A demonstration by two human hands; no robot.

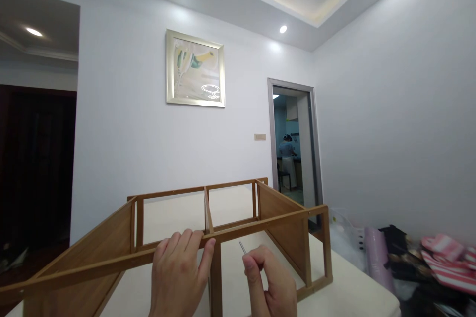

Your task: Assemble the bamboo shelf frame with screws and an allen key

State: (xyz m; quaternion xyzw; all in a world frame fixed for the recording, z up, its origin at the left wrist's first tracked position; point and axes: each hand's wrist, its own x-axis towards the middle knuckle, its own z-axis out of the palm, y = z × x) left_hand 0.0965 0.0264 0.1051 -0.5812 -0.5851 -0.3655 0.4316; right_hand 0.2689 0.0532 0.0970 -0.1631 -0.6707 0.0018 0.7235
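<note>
The brown wooden open-shelved frame [241, 230] lies on a white tabletop [366, 290], its left end cut off at the view's edge. The person's left hand [179, 270] curls over its near side, fingertips hidden. The right hand [270, 277] pinches a thin silver metal rod [242, 246], lower end concealed. Marks on the tan rectangular wall plate [260, 136] are illegible. Through a grey-framed doorway [270, 119] in the white wall [122, 133], a distant person [287, 151] stands.

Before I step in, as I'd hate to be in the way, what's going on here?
The person's left hand grasps the near rail of a wooden frame resting on a pale table. The right hand pinches a thin metal rod, its tip clear of the rail.
</note>
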